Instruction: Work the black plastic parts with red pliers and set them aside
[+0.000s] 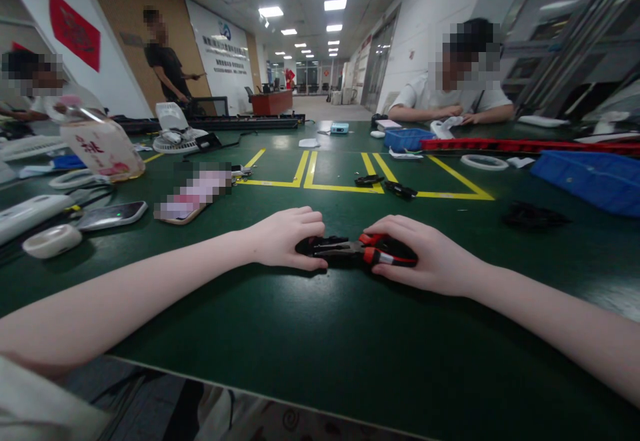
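Note:
My right hand [425,251] is closed round the red and black handles of a pair of pliers [373,251], whose jaws point left. My left hand [290,237] grips a small black part [307,246], its fingers over the far side and its thumb along the near side. The plier jaws lie at this part; whether they bite on it I cannot make out. Both hands are low over the green table [280,334]. Beyond them lie two small black pieces, one [369,180] left of the other [401,189], near the yellow tape lines.
Left are a phone [193,194], another phone [114,215], a drink bottle [103,141] and a white fan [175,127]. Right are a dark pile [534,215], a blue bin [587,181] and a tape roll [484,162]. A person [453,94] sits across the table.

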The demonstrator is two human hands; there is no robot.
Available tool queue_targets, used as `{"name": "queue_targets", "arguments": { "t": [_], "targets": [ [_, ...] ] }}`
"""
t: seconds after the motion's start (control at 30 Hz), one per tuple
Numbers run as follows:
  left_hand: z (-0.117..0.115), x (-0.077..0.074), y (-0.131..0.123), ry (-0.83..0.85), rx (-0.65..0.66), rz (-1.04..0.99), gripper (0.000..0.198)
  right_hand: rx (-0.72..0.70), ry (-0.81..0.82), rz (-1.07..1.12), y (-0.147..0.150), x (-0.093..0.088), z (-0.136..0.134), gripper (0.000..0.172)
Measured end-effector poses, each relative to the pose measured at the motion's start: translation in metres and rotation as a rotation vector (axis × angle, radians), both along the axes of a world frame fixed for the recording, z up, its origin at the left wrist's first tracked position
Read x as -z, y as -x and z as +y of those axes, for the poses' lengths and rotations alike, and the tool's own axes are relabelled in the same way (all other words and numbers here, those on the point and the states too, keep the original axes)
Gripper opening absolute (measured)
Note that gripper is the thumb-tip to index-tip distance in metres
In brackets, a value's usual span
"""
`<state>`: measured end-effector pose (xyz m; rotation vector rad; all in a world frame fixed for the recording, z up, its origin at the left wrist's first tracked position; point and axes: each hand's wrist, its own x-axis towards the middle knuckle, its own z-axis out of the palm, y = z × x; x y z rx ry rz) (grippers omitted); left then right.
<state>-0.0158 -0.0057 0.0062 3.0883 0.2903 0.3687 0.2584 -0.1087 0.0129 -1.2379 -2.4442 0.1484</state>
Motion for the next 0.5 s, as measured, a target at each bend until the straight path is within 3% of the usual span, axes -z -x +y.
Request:
{"name": "queue_targets", "arguments": {
  "t": [0.3,0.5],
  "targets": [
    [-0.0001,-0.0004,-0.0001,-0.010,0.012,-0.002,0.036,-0.015,-0.198,-0.050,0.0028,0.0010,-0.0043,0.034],
    [0.0006,0.0000,-0.0004,-0.006,0.011,-0.007,0.036,-0.010,-0.183,-0.048,0.0022,0.0018,-0.0036,0.035]
  ]
}}
